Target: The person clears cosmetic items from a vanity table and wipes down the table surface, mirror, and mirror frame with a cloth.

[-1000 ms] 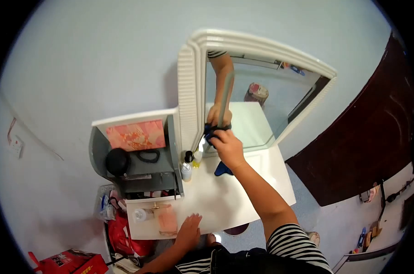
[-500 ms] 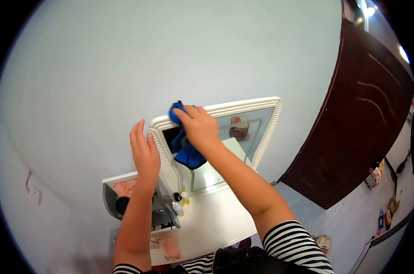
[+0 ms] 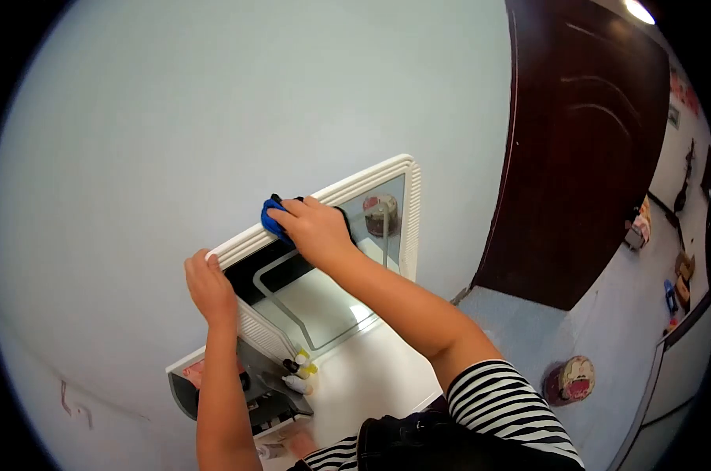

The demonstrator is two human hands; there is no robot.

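Observation:
A white ridged mirror frame [image 3: 361, 179] leans at a slant against the wall. My right hand [image 3: 318, 233] is closed on a blue cloth [image 3: 271, 219] with dark edging and presses it over the frame's top edge, left of the middle. Part of the cloth is hidden under my fingers. My left hand [image 3: 212, 289] wraps round the frame's upper left corner. In the mirror glass [image 3: 292, 300], a dark area, a pale table surface and a round patterned stool are reflected.
Below the mirror is a white tabletop [image 3: 347, 381]. Small bottles [image 3: 298, 384] stand by a grey-and-white side shelf [image 3: 184, 390] on the left. A dark brown door [image 3: 575, 157] is at the right, with a round patterned stool [image 3: 571, 381] on the floor.
My left hand has come from beside the frame onto its corner. My right hand has drawn the hanging cloth up to the top edge. The view has turned right.

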